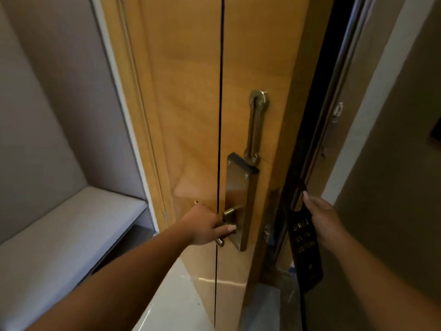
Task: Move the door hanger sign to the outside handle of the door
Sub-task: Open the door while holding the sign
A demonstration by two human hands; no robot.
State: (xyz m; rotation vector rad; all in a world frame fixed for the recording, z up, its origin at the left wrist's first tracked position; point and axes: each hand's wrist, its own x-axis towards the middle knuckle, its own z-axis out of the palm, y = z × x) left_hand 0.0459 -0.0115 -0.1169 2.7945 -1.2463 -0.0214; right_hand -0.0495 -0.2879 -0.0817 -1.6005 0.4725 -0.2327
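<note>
- Two bare forearms reach in from the near edge, one toward the door hardware, the other toward the dark gap at the door's edge.
- Left hand [205, 225] wraps its fingers around the inside handle [228, 229], a brass lever on a tall lock plate [241, 201]; the grip looks closed on the lever.
- Right hand [322, 223] pinches the upper part of the door hanger sign [304, 244] between thumb and fingers, closed on it.
- That dark sign with gold lettering hangs down from the right hand, just beside the edge of the wooden door [191, 103], in the opening between door and frame [338, 91].
- A brass swing guard [256, 125] sits on the door above the lock plate.
- Far left, a pale padded bench [71, 230] sits in an alcove, well apart from the action.
- The outside handle is hidden behind the door, so I cannot tell how close the sign's hook is to it.
- Judgement: the sign is off the inside lever but not yet hung outside, so the task seems roughly midway.
- Risk: threading the hook blind around the edge could miss the outer lever, and the sign would drop if released too soon.
- Risk: if the left hand lets the door swing shut, it could pinch the right fingers or crease the sign against the frame.
</note>
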